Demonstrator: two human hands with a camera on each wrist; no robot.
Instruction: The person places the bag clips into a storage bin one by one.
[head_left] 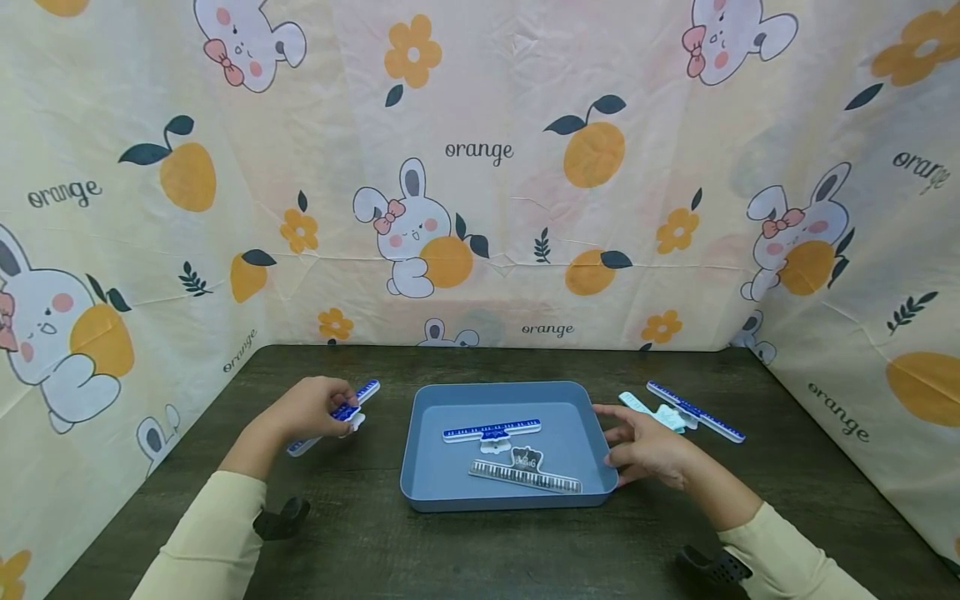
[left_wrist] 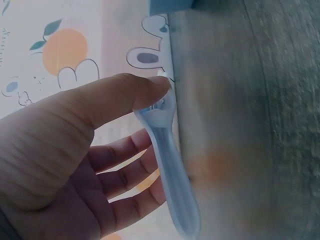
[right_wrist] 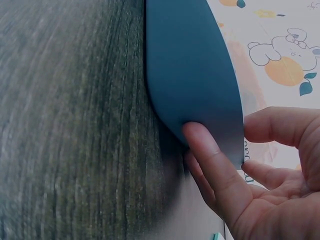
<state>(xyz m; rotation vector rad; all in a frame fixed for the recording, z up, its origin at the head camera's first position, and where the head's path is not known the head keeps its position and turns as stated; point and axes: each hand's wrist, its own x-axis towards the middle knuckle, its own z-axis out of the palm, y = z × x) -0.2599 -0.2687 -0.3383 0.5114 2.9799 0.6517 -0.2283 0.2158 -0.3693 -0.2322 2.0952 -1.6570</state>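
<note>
My left hand [head_left: 322,408] pinches a blue-and-white ruler clip [head_left: 367,392] left of the tray. In the left wrist view the thumb lies over the clip's middle, and its pale bar [left_wrist: 175,175] slants downward past the fingers. My right hand [head_left: 648,446] holds the right side of a blue-grey tray [head_left: 504,503], its fingertips at the rim and outer wall, as the right wrist view also shows. Inside the tray lie another blue ruler clip [head_left: 491,431] and a black-and-white piano-key clip [head_left: 525,477].
Right of the tray, behind my right hand, lie a mint clip [head_left: 633,402] and a further blue ruler clip [head_left: 697,412], close together. The dark wooden table [head_left: 450,558] meets a patterned cloth [head_left: 495,200] at the back and sides.
</note>
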